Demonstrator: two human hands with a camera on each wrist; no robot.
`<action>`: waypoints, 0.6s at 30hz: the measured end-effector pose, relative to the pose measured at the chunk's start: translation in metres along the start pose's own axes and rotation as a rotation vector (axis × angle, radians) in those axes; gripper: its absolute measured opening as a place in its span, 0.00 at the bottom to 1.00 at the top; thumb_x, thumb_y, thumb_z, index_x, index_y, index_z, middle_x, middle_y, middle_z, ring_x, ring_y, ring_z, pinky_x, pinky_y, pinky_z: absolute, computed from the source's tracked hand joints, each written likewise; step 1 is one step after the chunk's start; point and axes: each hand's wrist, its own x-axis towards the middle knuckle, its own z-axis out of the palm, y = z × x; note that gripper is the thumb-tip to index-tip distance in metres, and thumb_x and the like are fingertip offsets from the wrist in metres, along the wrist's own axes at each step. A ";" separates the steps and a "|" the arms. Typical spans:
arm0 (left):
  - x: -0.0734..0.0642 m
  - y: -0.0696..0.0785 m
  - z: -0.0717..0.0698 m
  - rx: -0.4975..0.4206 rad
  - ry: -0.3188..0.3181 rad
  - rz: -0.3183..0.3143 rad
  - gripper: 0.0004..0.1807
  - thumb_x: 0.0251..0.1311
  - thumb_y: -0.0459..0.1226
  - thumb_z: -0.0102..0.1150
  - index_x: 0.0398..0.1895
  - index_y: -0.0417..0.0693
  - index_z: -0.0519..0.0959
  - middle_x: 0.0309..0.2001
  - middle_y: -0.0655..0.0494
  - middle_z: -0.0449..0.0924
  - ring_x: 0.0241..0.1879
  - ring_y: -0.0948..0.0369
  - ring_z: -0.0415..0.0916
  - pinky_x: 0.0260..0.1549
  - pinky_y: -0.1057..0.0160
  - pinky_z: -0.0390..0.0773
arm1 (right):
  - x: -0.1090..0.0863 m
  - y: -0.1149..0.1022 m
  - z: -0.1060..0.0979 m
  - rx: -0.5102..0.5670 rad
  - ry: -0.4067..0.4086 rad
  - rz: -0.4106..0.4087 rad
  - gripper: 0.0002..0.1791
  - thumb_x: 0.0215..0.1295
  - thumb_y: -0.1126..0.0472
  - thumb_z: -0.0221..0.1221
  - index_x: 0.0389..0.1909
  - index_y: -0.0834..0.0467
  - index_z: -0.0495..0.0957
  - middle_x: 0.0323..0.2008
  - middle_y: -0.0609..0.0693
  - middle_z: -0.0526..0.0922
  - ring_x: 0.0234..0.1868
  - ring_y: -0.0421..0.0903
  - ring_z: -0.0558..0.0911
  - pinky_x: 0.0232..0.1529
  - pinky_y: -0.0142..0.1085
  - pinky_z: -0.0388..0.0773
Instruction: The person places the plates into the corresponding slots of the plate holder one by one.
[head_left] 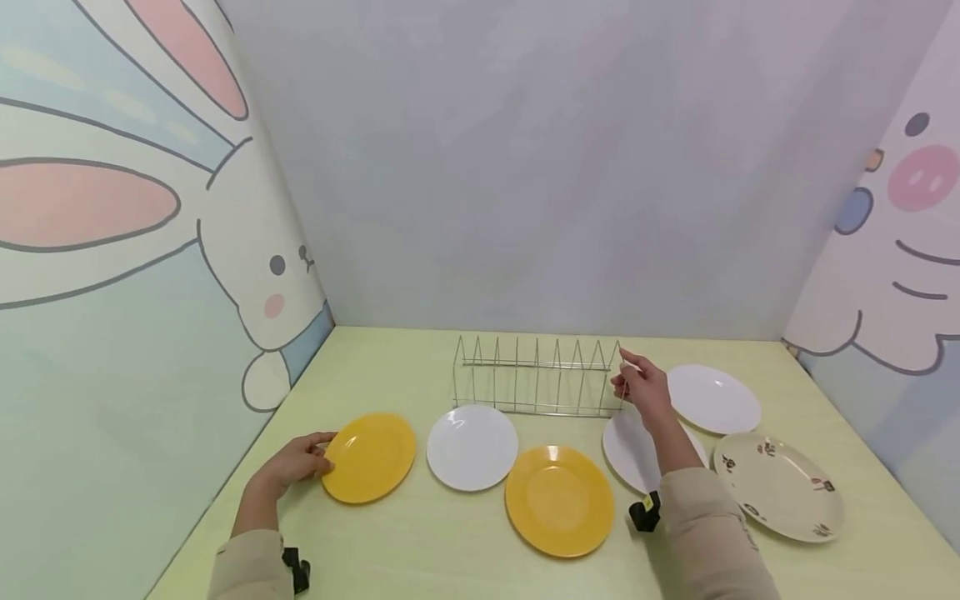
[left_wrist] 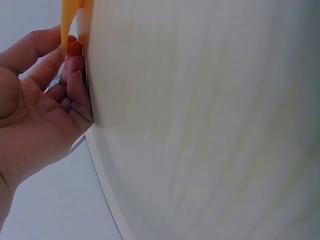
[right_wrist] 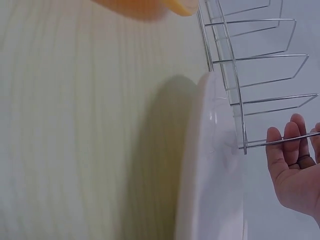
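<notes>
At the left of the head view, my left hand (head_left: pixel 296 460) pinches the rim of a yellow plate (head_left: pixel 372 458), thumb on top and fingers under the edge. In the left wrist view the yellow plate (left_wrist: pixel 70 20) shows edge-on between thumb and fingers. A wire dish rack (head_left: pixel 536 364) stands at the back middle with its slots bare. My right hand (head_left: pixel 647 390) holds the rack's right end. In the right wrist view the fingers (right_wrist: pixel 291 145) curl at the end wire of the rack (right_wrist: pixel 234 60); the thumb is not clearly seen there.
A white plate (head_left: pixel 472 448) and another yellow plate (head_left: pixel 559 500) lie before the rack. Under my right forearm is a white plate (head_left: pixel 630 450). Farther right lie another white plate (head_left: pixel 714 398) and a patterned oval plate (head_left: pixel 780 487). Walls border the table's back and sides.
</notes>
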 end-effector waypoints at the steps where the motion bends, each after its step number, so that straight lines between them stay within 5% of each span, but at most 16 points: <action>1: 0.001 0.000 0.001 0.000 0.002 0.003 0.33 0.49 0.28 0.60 0.62 0.32 0.64 0.31 0.50 0.64 0.28 0.56 0.63 0.27 0.61 0.65 | 0.000 -0.001 0.000 0.000 0.005 -0.002 0.24 0.71 0.61 0.46 0.66 0.62 0.62 0.24 0.50 0.78 0.27 0.45 0.79 0.34 0.35 0.78; 18: 0.004 -0.002 0.000 -0.030 0.009 -0.016 0.32 0.51 0.27 0.58 0.62 0.30 0.63 0.34 0.48 0.70 0.31 0.55 0.68 0.30 0.60 0.71 | -0.003 0.000 0.000 -0.003 0.005 0.005 0.24 0.72 0.61 0.45 0.67 0.59 0.61 0.25 0.51 0.78 0.26 0.45 0.78 0.34 0.35 0.77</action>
